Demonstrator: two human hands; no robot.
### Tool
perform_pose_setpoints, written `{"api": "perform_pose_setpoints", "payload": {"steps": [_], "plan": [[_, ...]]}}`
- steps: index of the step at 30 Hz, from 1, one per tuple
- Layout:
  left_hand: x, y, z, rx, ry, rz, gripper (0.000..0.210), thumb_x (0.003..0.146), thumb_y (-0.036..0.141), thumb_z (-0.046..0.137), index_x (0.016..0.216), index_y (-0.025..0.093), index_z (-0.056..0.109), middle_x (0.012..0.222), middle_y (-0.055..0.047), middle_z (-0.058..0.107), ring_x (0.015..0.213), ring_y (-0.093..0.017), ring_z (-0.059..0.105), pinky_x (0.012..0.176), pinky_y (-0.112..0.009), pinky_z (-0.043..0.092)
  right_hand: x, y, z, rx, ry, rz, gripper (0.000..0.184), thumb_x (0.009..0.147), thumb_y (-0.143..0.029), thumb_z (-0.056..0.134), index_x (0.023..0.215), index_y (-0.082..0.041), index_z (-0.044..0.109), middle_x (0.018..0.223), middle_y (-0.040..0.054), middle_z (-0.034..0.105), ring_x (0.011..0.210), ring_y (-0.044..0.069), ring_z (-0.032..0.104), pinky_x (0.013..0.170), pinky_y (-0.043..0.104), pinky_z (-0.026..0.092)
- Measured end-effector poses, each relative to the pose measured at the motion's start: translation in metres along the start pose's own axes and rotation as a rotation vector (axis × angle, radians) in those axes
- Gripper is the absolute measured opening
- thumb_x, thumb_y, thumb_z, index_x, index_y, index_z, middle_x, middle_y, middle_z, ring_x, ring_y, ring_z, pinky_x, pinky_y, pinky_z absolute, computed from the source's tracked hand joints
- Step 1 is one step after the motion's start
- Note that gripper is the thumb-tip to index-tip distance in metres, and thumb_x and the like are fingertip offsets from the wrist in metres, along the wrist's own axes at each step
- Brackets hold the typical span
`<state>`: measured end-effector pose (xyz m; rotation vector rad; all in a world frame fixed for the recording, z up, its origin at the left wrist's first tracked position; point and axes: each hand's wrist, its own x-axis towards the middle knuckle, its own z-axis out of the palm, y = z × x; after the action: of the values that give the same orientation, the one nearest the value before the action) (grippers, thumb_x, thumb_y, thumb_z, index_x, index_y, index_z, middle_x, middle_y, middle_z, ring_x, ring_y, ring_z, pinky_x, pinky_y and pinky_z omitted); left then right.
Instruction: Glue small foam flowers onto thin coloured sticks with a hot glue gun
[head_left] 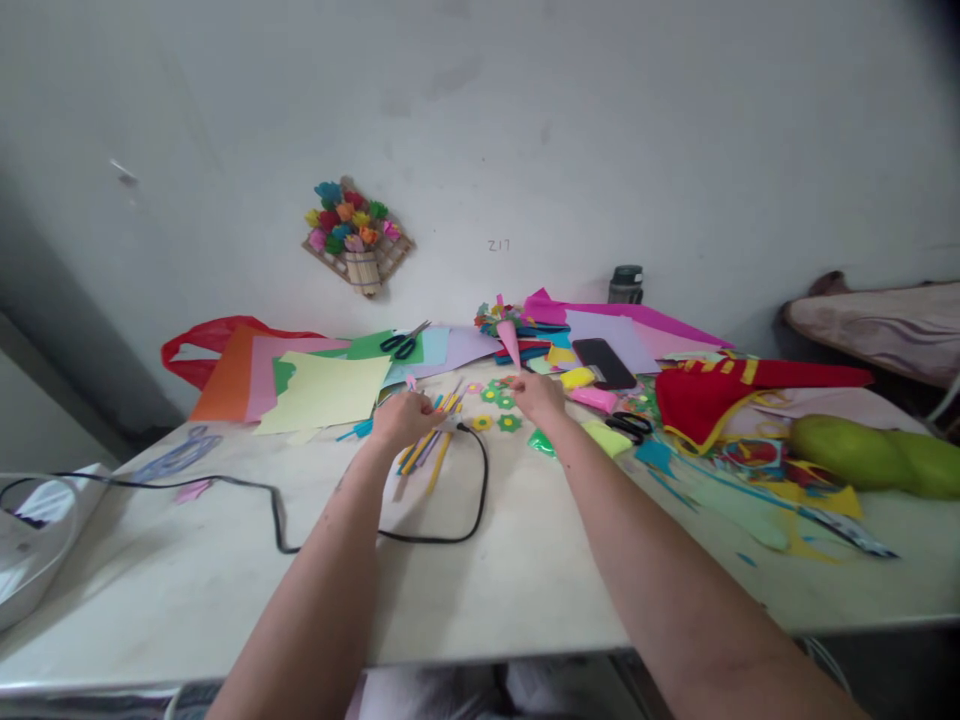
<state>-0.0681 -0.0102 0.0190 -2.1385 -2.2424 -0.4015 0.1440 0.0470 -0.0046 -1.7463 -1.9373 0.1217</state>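
My left hand (406, 418) is closed over the upper part of a bundle of coloured paper strips (421, 455); whatever its fingertips pinch is too small to make out. A small pink piece (411, 382) shows just beyond it. Several small paper flowers, among them a green flower (509, 424) and a yellow flower (481, 423), lie between my hands. My right hand (541, 399) has its thumb and finger pinched on a reddish paper flower (508, 381) at the far side of this group. Behind it stands a pink paper cone (508, 338) with small paper flowers at its top.
A black cable (480, 500) loops across the table (495, 600). Coloured sheets (330, 388) and scissors (403, 343) lie at the back left. To the right are a phone (604, 363), black-handled scissors (631, 426), red cloth (697, 400) and paper scraps. A bottle (625, 285) stands against the wall.
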Motion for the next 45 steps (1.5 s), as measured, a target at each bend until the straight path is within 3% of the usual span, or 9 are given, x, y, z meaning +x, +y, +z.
{"api": "perform_pose_setpoints", "payload": {"steps": [3,8,16,24,28,33,37,41,45], "plan": [[-0.002,0.001,-0.002,-0.007,-0.112,0.012,0.033,0.064,0.051,0.05,0.059,0.022,0.062,0.061,-0.001,0.064,0.06,-0.015,0.055,0.049,-0.023,0.031,0.0,0.0,-0.005,-0.085,-0.083,-0.059,0.018,0.072,-0.021,0.052,0.075,-0.026,0.069,0.085,0.002,0.068,0.086,0.02,0.058,0.078,0.032,0.033],[-0.008,0.007,-0.006,0.001,-0.356,0.03,0.022,0.058,0.04,0.056,0.049,0.019,0.058,0.052,-0.001,0.061,0.05,-0.013,0.054,0.047,-0.022,0.034,-0.007,-0.008,-0.007,-0.15,-0.087,-0.134,0.018,0.074,-0.024,0.051,0.076,-0.024,0.069,0.083,0.0047,0.068,0.086,0.02,0.058,0.081,0.034,0.031],[-0.007,0.009,0.006,0.01,-0.465,-0.005,0.005,0.052,0.02,0.055,0.053,0.016,0.058,0.052,-0.003,0.061,0.049,-0.014,0.056,0.047,-0.021,0.04,-0.02,-0.035,0.009,-0.058,-0.152,-0.315,0.041,0.073,-0.051,0.048,0.099,-0.023,0.063,0.095,0.0056,0.066,0.091,0.02,0.057,0.082,0.031,0.033],[-0.008,0.011,0.005,0.02,-0.45,-0.003,0.007,0.051,0.02,0.055,0.054,0.018,0.06,0.05,-0.001,0.06,0.052,-0.014,0.057,0.051,-0.022,0.042,-0.032,-0.051,0.021,-0.08,-0.176,-0.459,0.037,0.074,-0.045,0.049,0.101,-0.022,0.06,0.092,0.0069,0.065,0.091,0.02,0.056,0.083,0.034,0.031],[-0.008,0.012,0.007,-0.029,-0.444,0.016,0.008,0.05,0.017,0.05,0.05,0.018,0.058,0.048,-0.002,0.059,0.05,-0.017,0.057,0.052,-0.025,0.043,-0.033,-0.052,0.024,-0.068,-0.141,-0.459,0.027,0.076,-0.036,0.05,0.095,-0.021,0.062,0.087,0.0067,0.066,0.089,0.02,0.057,0.082,0.032,0.031],[-0.008,0.008,0.007,-0.054,-0.49,0.04,0.007,0.049,0.015,0.047,0.047,0.017,0.053,0.047,-0.003,0.058,0.048,-0.017,0.056,0.05,-0.026,0.043,-0.031,-0.054,0.025,-0.022,-0.129,-0.418,0.028,0.076,-0.032,0.051,0.101,-0.022,0.06,0.089,0.0053,0.067,0.089,0.019,0.058,0.079,0.029,0.034],[-0.012,-0.001,-0.012,-0.157,-0.517,0.017,0.006,0.049,0.014,0.046,0.051,0.017,0.051,0.042,0.0,0.053,0.046,-0.016,0.056,0.047,-0.024,0.043,-0.029,-0.057,0.025,0.024,-0.125,-0.364,0.031,0.075,-0.032,0.053,0.105,-0.024,0.059,0.092,0.0044,0.067,0.088,0.019,0.059,0.075,0.028,0.036],[-0.018,-0.01,-0.038,-0.11,-0.442,0.006,0.02,0.049,0.015,0.048,0.068,0.017,0.055,0.044,0.002,0.054,0.046,-0.015,0.056,0.045,-0.023,0.041,-0.028,-0.058,0.026,0.079,-0.131,-0.341,0.034,0.074,-0.031,0.053,0.107,-0.025,0.058,0.092,0.0036,0.067,0.088,0.019,0.059,0.073,0.026,0.038],[-0.025,-0.007,-0.054,-0.06,-0.358,0.069,0.031,0.051,0.016,0.048,0.082,0.017,0.056,0.06,-0.001,0.062,0.05,-0.014,0.056,0.045,-0.021,0.038,-0.027,-0.057,0.03,0.092,-0.145,-0.304,0.033,0.074,-0.033,0.053,0.106,-0.026,0.058,0.094,0.0027,0.066,0.089,0.019,0.059,0.07,0.026,0.039]]}}
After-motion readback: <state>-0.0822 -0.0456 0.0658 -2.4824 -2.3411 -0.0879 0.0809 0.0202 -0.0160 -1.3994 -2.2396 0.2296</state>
